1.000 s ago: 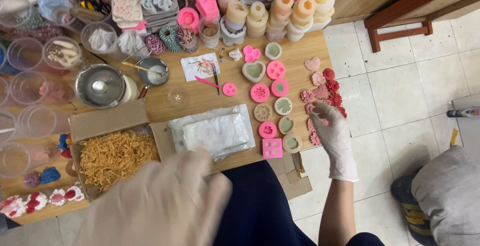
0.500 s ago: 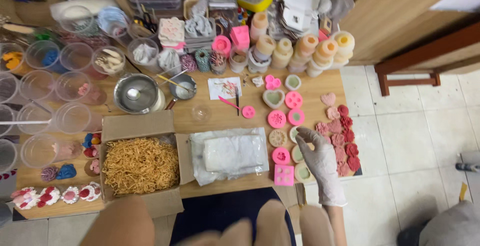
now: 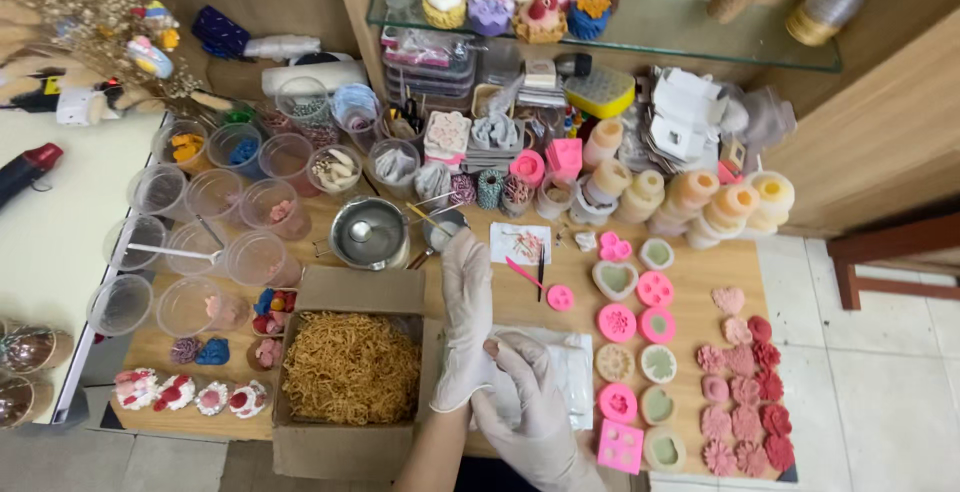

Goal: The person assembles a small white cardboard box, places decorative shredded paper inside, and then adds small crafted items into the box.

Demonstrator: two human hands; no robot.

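Both gloved hands now meet at table centre
Right hand point(image 3: 535, 407), off the moulds point(image 3: 640, 347) at 3 o'clock, pinches the spread left hand point(image 3: 467, 317)'s glove cuff above the plastic bag point(image 3: 575, 372); glove adjustment likely

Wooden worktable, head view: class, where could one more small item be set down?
Bare wood on the wooden worktable lies between the pink silicone moulds and red flower casts. The back row of clear plastic cups and the open cardboard box of golden shreds is crowded.
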